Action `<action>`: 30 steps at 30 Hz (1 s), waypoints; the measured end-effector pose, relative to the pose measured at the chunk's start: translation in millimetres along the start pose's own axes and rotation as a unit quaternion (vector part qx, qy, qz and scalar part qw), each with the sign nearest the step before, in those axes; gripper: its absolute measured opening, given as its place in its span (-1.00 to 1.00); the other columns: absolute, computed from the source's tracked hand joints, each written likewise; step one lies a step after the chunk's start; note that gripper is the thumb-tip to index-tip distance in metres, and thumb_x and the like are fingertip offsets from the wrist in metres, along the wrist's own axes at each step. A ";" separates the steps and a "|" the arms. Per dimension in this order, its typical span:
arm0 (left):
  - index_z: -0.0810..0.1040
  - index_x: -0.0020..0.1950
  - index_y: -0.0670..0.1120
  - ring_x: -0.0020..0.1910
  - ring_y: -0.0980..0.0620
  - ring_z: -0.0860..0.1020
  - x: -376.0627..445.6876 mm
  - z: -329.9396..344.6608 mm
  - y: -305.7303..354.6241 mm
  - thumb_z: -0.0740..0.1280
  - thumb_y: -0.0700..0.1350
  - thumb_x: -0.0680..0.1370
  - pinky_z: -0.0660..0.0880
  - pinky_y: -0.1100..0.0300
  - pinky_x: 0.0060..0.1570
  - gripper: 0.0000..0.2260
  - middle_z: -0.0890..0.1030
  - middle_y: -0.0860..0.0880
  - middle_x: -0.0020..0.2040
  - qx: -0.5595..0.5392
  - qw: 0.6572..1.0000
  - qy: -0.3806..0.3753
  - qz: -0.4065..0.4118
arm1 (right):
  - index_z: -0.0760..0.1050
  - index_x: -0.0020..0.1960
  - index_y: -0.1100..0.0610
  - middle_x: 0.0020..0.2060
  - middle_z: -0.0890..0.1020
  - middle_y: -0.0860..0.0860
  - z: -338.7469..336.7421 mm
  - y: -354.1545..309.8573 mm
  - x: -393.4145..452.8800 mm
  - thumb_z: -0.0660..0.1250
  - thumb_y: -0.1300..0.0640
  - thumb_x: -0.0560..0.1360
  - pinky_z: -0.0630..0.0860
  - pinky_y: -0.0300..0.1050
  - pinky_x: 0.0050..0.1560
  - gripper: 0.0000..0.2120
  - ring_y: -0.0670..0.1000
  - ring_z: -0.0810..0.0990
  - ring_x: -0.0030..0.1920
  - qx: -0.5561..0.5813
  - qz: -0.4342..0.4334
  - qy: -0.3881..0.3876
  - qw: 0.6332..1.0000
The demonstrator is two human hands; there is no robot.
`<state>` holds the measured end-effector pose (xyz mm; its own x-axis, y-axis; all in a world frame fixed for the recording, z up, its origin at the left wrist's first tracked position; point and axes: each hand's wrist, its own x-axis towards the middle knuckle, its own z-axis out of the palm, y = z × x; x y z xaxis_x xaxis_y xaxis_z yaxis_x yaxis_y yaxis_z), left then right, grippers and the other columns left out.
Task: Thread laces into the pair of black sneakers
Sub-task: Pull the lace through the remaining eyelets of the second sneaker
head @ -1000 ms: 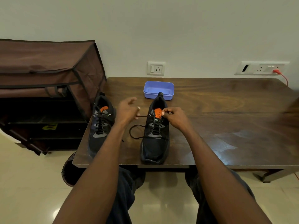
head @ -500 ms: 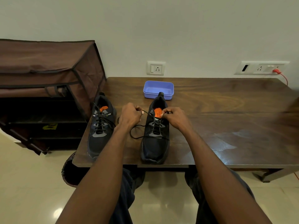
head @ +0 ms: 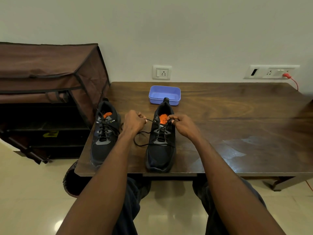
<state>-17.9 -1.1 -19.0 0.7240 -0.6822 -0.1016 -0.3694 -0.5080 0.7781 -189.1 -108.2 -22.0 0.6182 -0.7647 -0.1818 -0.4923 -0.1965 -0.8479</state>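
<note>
L sneaker [head: 104, 133] appeared fully laced on bench [head: 237, 124]; R sneaker [head: 160, 138] approx. at top eyelets, L hand [head: 133, 123] and R hand [head: 183, 126] each pinching lace [head: 144, 143].

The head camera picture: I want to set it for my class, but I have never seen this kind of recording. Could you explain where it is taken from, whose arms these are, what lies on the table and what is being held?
There is no machine here. One wide-angle camera sits on a person's head and looks forward and down, so the two bare arms reaching in from below are the wearer's own.

On the dark wooden table stand two black sneakers, toes toward the person. The left sneaker looks already laced. The right sneaker is being worked on. Behind it sits an empty-looking blue tray.

The left hand pinches a black lace, which loops loosely over the table beside the shoe. The right hand pinches at the lace near the shoe's top eyelets, by its orange tongue label.

A brown fabric shoe rack stands to the left of the table.
</note>
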 end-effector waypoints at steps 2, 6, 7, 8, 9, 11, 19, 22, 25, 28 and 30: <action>0.64 -0.14 -0.22 -0.17 -0.05 0.63 -0.1 -0.8 -0.8 0.41 -0.24 0.50 0.62 0.02 -0.08 -0.94 0.67 -0.13 -0.15 0.000 1.000 -0.002 -0.001 | 0.64 0.11 0.04 0.11 0.62 -0.04 0.0 0.5 0.5 0.14 0.27 0.63 0.38 -0.34 -0.15 -0.68 -0.05 0.56 0.09 -0.003 0.000 -0.004 1.000; 0.63 -0.16 -0.19 -0.11 -0.09 0.66 -0.5 -1.9 -1.1 0.41 -0.21 0.50 0.62 -0.07 -0.02 -0.92 0.67 -0.14 -0.18 0.006 1.000 -0.009 -0.002 | 0.56 0.30 -0.01 0.31 0.55 0.02 0.5 -0.5 0.7 0.14 0.28 0.63 0.40 -0.23 0.03 -0.63 -0.03 0.52 0.18 -0.014 0.008 -0.012 1.000; 0.63 -0.16 -0.19 -0.10 -0.08 0.65 -1.2 -2.4 -0.4 0.41 -0.21 0.51 0.62 -0.04 -0.02 -0.93 0.67 -0.13 -0.18 0.007 1.000 -0.006 -0.004 | 0.53 0.34 -0.02 0.34 0.53 0.04 0.3 -0.5 1.1 0.15 0.28 0.63 0.40 -0.20 0.10 -0.61 0.00 0.51 0.23 -0.017 0.012 -0.012 1.000; 0.63 -0.15 -0.18 -0.10 -0.07 0.65 -1.4 -2.5 0.0 0.41 -0.21 0.51 0.62 -0.01 -0.03 -0.93 0.66 -0.12 -0.18 0.007 1.000 -0.001 -0.003 | 0.49 0.38 -0.03 0.37 0.51 0.05 0.3 -0.5 0.9 0.16 0.29 0.62 0.41 -0.16 0.15 -0.59 0.02 0.49 0.28 -0.019 0.017 -0.015 1.000; 0.63 -0.16 -0.16 -0.10 -0.07 0.65 -2.2 -3.0 1.1 0.41 -0.20 0.51 0.61 0.02 -0.05 -0.94 0.66 -0.11 -0.19 0.007 1.000 0.004 -0.001 | 0.45 0.42 -0.03 0.39 0.48 0.06 0.0 -0.5 0.3 0.16 0.30 0.62 0.42 -0.12 0.20 -0.56 0.04 0.47 0.32 -0.027 0.020 -0.015 0.999; 0.59 -0.14 -0.12 -0.10 -0.06 0.64 -3.7 -2.9 3.3 0.42 -0.19 0.51 0.60 0.03 -0.06 -0.95 0.64 -0.08 -0.16 0.002 1.000 0.005 0.003 | 0.35 0.49 -0.03 0.41 0.45 0.05 0.1 -0.1 -1.0 0.18 0.32 0.59 0.41 -0.03 0.29 -0.49 0.06 0.44 0.37 -0.059 0.014 -0.007 0.998; 0.58 -0.18 -0.12 -0.18 -0.04 0.66 -2.4 -6.8 1.3 0.42 -0.18 0.52 0.64 -0.06 -0.02 -0.91 0.66 -0.09 -0.23 -0.027 0.999 -0.023 -0.032 | 0.53 -0.23 0.27 -0.25 0.62 0.20 -6.1 6.8 0.1 0.25 0.27 0.51 0.56 0.06 -0.13 -0.83 0.17 0.62 -0.17 -0.208 0.054 0.044 0.976; 0.60 -0.19 -0.17 -0.24 -0.02 0.63 -3.6 -5.0 0.6 0.38 -0.23 0.50 0.63 -0.07 0.00 -0.93 0.66 -0.14 -0.26 -0.018 0.997 -0.073 -0.032 | 0.51 -0.26 0.25 -0.19 0.66 0.25 -6.4 8.1 0.0 0.28 0.25 0.48 0.62 0.18 -0.03 -0.84 0.21 0.67 -0.11 -0.209 0.057 0.029 0.976; 0.62 -0.12 -0.29 -0.18 -0.08 0.62 -2.4 -2.9 -0.6 0.32 -0.22 0.47 0.62 -0.10 0.00 -0.86 0.67 -0.22 -0.13 0.003 0.999 -0.049 -0.010 | 0.56 -0.15 0.32 -0.16 0.67 0.22 -6.0 8.2 -0.2 0.31 0.25 0.50 0.62 0.17 -0.01 -0.87 0.19 0.67 -0.09 -0.215 0.066 0.017 0.974; 0.62 -0.08 -0.25 -0.21 0.02 0.56 -7.2 -3.0 7.9 0.29 -0.24 0.49 0.58 0.01 -0.07 -0.87 0.66 -0.14 -0.17 -0.005 0.999 -0.037 0.029 | 0.57 -0.11 0.31 -0.13 0.67 0.20 -5.8 9.7 0.9 0.29 0.25 0.53 0.62 0.16 0.01 -0.86 0.17 0.67 -0.08 -0.218 0.069 0.017 0.973; 0.62 -0.08 -0.16 -0.19 0.06 0.56 -9.4 -3.4 12.0 0.31 -0.26 0.49 0.54 0.09 -0.08 -0.90 0.63 -0.04 -0.18 -0.009 0.997 -0.062 0.047 | 0.57 -0.12 0.27 -0.14 0.67 0.18 -6.6 9.3 0.7 0.27 0.25 0.53 0.63 0.14 0.01 -0.86 0.16 0.67 -0.09 -0.233 0.079 0.025 0.969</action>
<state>-27.2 1.0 -6.6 0.6086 -0.7867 -0.1036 -0.4207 -0.4306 0.7985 -197.3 -114.6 -26.7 0.4876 -0.8347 -0.2559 -0.8085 -0.3212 -0.4930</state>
